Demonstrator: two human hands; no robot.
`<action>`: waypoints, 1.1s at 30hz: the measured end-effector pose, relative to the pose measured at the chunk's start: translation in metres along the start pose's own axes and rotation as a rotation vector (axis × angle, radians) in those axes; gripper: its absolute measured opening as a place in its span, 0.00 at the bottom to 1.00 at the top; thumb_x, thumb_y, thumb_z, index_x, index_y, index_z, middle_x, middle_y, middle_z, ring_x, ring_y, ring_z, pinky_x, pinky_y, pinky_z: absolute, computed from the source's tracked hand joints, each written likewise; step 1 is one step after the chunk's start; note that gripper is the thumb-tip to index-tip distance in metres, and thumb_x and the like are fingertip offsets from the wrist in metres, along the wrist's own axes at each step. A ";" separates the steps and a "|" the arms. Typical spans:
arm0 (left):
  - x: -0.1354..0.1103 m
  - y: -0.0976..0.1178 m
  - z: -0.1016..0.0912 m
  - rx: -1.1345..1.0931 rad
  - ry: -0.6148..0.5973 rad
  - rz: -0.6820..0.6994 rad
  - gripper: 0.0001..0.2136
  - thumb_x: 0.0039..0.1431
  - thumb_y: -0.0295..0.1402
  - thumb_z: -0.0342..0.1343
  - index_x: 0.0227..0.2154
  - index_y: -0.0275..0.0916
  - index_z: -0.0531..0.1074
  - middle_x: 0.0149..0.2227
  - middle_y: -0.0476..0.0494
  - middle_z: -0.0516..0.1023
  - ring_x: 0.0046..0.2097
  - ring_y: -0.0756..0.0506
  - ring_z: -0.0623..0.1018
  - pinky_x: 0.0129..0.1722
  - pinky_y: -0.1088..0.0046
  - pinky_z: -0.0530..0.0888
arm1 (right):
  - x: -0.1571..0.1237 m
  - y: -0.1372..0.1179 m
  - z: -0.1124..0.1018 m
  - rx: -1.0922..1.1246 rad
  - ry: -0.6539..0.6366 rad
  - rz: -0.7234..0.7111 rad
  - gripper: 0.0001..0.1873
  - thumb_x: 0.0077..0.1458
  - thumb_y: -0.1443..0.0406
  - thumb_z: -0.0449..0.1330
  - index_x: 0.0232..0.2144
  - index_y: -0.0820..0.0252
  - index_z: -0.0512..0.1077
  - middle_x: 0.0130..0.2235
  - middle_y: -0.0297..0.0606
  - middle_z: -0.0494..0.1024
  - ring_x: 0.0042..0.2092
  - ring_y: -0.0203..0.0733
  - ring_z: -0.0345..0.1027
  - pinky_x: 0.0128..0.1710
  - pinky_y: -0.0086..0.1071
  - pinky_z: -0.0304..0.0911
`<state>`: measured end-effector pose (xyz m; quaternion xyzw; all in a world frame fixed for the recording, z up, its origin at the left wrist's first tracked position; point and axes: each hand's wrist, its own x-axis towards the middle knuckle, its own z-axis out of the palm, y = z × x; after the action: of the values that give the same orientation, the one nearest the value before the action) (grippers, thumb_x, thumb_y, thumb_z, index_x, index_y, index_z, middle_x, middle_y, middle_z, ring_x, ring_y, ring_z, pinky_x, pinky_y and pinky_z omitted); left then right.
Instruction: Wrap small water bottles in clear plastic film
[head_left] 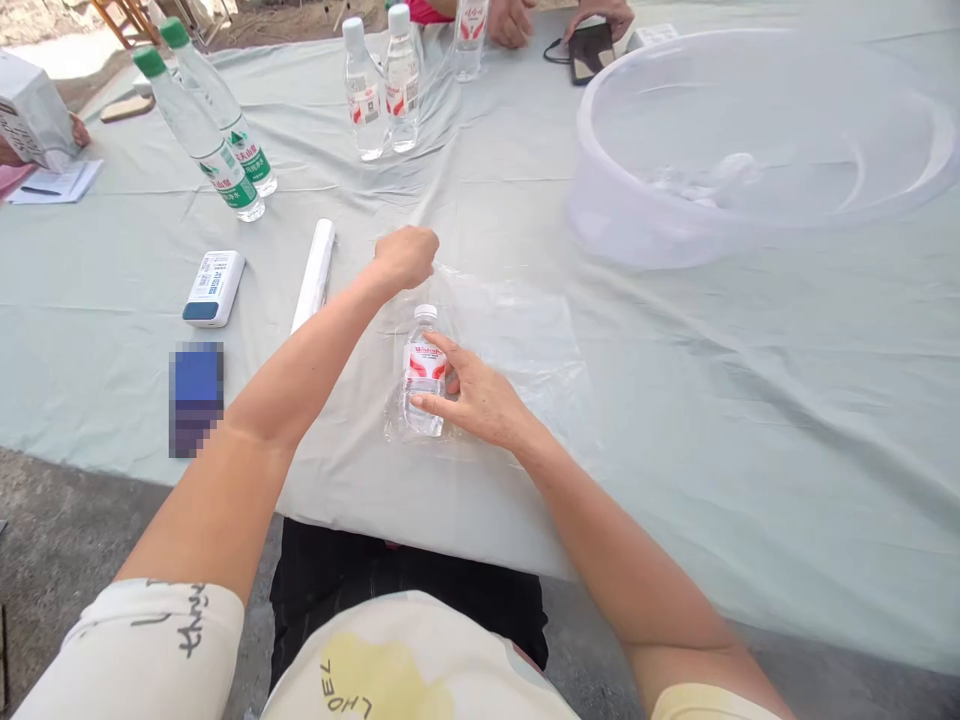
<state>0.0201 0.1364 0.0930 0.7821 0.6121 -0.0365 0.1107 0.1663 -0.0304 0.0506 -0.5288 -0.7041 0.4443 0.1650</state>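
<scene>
A small water bottle with a white cap and a red-and-white label is in front of me, cap end pointing away. Around and under it spreads a thin clear plastic bag; whether the bottle is inside it or on top, I cannot tell. My right hand has its thumb and fingers around the bottle's right side. Beyond the cap, my left hand is closed, with the bag's far edge running up to its fingers. What exactly is pinched there is mostly hidden.
Left lie a white roll, a white power bank and a blurred blue item. Green-capped bottles and smaller bottles stand farther back. A large translucent basin fills the right. Across the table, another person's hand touches a dark phone.
</scene>
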 end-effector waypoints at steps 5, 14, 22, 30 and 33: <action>0.025 -0.037 -0.003 -0.096 0.268 -0.003 0.07 0.53 0.23 0.60 0.25 0.40 0.70 0.30 0.45 0.73 0.40 0.40 0.74 0.41 0.63 0.67 | 0.001 0.005 0.001 0.018 0.020 -0.022 0.44 0.54 0.46 0.63 0.70 0.36 0.52 0.51 0.38 0.72 0.41 0.43 0.70 0.48 0.45 0.67; -0.118 -0.018 0.029 -0.408 0.500 0.111 0.07 0.62 0.24 0.49 0.36 0.42 0.69 0.29 0.50 0.70 0.32 0.48 0.71 0.35 0.71 0.67 | 0.003 0.010 0.003 0.015 0.046 -0.047 0.44 0.54 0.46 0.63 0.69 0.36 0.53 0.49 0.37 0.74 0.39 0.41 0.71 0.47 0.45 0.68; -0.223 -0.027 0.102 -0.136 0.240 0.174 0.17 0.64 0.39 0.57 0.53 0.39 0.70 0.38 0.44 0.71 0.38 0.44 0.71 0.38 0.67 0.69 | 0.000 0.007 0.002 -0.045 -0.015 -0.042 0.57 0.47 0.44 0.68 0.72 0.40 0.46 0.51 0.42 0.71 0.43 0.48 0.70 0.44 0.47 0.70; -0.226 -0.024 0.109 0.019 0.124 0.077 0.35 0.52 0.52 0.66 0.60 0.41 0.69 0.40 0.41 0.72 0.39 0.42 0.71 0.36 0.65 0.66 | -0.011 0.006 0.004 -0.164 -0.105 -0.114 0.66 0.43 0.53 0.73 0.73 0.44 0.36 0.52 0.45 0.67 0.49 0.52 0.67 0.46 0.47 0.69; -0.230 -0.022 0.108 0.033 0.099 0.042 0.35 0.53 0.51 0.66 0.61 0.42 0.68 0.40 0.41 0.72 0.40 0.42 0.72 0.37 0.65 0.66 | -0.011 0.006 0.008 -0.195 -0.064 -0.149 0.63 0.47 0.54 0.71 0.73 0.42 0.35 0.52 0.44 0.67 0.46 0.51 0.68 0.43 0.45 0.70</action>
<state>-0.0501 -0.1007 0.0292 0.7975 0.5994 -0.0056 0.0681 0.1687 -0.0435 0.0438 -0.4738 -0.7864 0.3770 0.1227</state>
